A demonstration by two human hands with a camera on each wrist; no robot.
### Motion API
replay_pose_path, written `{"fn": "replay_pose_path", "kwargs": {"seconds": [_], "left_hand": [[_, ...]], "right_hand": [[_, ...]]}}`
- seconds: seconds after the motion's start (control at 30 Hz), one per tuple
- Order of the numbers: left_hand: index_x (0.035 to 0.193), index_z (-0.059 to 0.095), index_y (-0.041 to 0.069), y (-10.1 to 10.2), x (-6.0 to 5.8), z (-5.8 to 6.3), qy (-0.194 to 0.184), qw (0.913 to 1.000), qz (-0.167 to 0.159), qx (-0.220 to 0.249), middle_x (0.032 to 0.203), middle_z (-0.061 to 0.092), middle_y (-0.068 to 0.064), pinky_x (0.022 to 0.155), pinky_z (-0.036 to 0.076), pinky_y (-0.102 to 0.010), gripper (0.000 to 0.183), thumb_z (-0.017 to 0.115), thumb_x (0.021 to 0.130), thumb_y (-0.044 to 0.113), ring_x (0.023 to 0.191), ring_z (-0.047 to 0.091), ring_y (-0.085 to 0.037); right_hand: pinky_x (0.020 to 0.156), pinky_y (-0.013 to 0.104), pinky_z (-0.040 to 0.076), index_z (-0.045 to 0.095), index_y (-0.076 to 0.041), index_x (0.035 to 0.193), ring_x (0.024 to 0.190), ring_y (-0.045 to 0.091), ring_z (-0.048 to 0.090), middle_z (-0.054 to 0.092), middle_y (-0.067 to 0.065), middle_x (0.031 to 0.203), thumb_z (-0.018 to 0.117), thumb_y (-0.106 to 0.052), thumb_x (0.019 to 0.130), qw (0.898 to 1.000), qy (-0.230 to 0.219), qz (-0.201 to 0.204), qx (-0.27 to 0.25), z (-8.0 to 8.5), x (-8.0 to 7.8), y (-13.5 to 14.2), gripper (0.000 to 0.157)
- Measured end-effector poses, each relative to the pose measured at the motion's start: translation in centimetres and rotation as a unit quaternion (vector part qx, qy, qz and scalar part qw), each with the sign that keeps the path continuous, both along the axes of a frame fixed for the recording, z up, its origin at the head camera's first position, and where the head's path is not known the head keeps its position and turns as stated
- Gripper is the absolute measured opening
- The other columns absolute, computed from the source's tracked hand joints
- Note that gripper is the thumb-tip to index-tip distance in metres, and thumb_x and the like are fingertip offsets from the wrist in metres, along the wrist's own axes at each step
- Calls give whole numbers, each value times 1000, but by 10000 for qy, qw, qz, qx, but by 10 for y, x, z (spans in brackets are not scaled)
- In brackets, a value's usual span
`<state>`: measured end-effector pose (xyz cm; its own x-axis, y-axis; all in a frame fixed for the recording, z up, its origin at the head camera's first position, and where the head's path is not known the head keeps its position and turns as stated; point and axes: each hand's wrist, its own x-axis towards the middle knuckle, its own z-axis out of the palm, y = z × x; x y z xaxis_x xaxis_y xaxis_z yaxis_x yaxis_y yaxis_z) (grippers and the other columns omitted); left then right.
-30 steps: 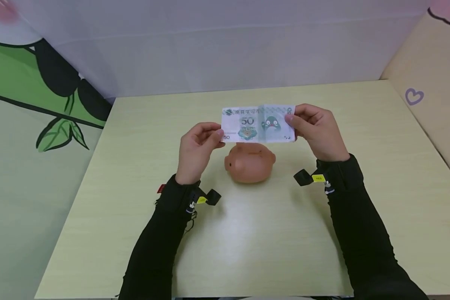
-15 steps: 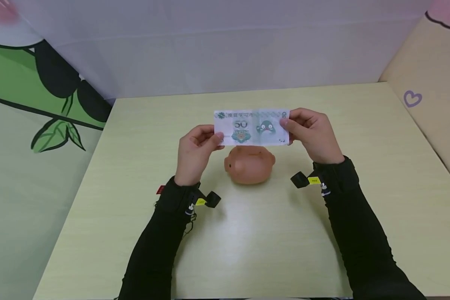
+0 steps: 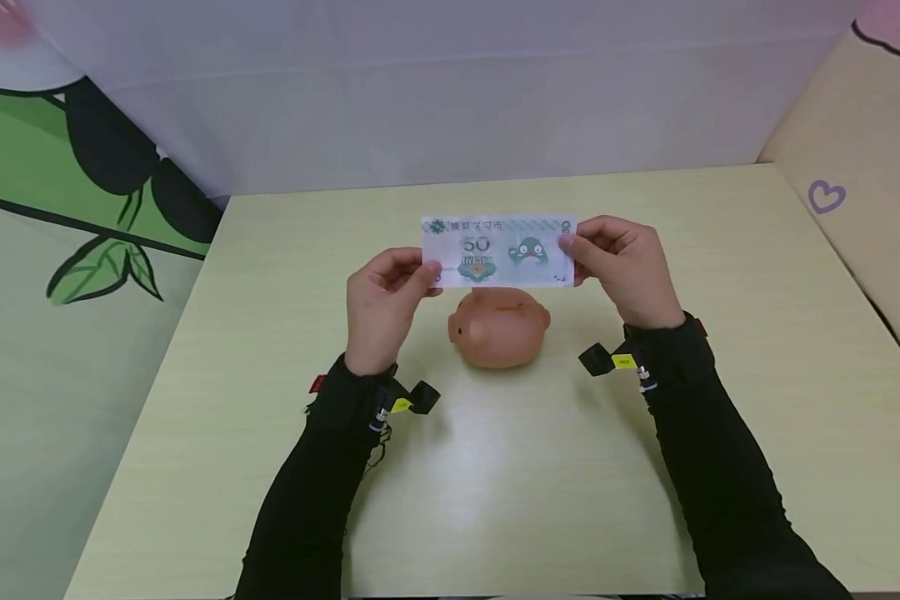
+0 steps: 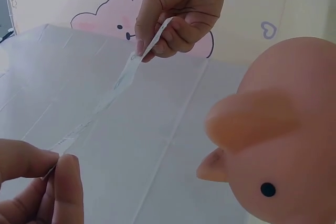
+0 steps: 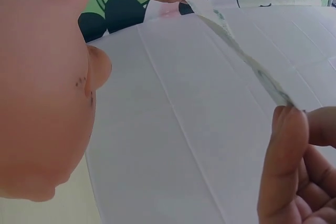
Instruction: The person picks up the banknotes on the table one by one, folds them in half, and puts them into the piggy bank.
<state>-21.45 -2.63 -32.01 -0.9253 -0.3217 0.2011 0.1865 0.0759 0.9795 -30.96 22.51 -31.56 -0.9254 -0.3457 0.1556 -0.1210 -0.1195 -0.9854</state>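
Note:
Between my hands a play banknote (image 3: 498, 252) is stretched out flat, printed with a 50 and a green cartoon figure. My left hand (image 3: 386, 308) pinches its left end between thumb and fingers; my right hand (image 3: 630, 267) pinches the right end. Just below the note's lower edge in the head view sits a pinkish-brown piggy bank (image 3: 498, 329), its head to the left and a slot on its back. Seen almost edge-on in the left wrist view, the note (image 4: 110, 95) spans the gap between both hands. The piggy bank (image 5: 42, 93) looms large in the right wrist view.
A pale wooden table (image 3: 450, 500) lies under everything. Behind it hangs a light lilac sheet (image 3: 450, 108). A panel with painted leaves (image 3: 105, 271) stands on the left, and a beige panel (image 3: 870, 267) with a small heart on the right.
Both hands have carried the banknote a little to the left and slightly down since a second ago. The piggy bank has stayed in place.

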Motion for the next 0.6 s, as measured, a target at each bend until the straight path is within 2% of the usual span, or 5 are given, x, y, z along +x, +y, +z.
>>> {"fn": "replay_pose_path", "kwargs": {"seconds": [0.2,0.6], "left_hand": [[104,66,-8,5,3,3,414,9985,84,-354,97,67,-19,68,59,-24,18,68,90,3,67,65,-11],[103,65,-9,30,-18,8,720,9964,215,-391,94,66,-18,70,58,-23,17,68,89,0,71,65,-9]], "right_hand": [[55,19,54,68,3,89,56,13,60,69,2,77,72,-10,88,9989,292,-132,335,-1,0,-2,14],[56,20,54,66,8,90,55,14,59,69,0,75,69,-8,90,9959,635,131,629,7,-33,0,16]]}}
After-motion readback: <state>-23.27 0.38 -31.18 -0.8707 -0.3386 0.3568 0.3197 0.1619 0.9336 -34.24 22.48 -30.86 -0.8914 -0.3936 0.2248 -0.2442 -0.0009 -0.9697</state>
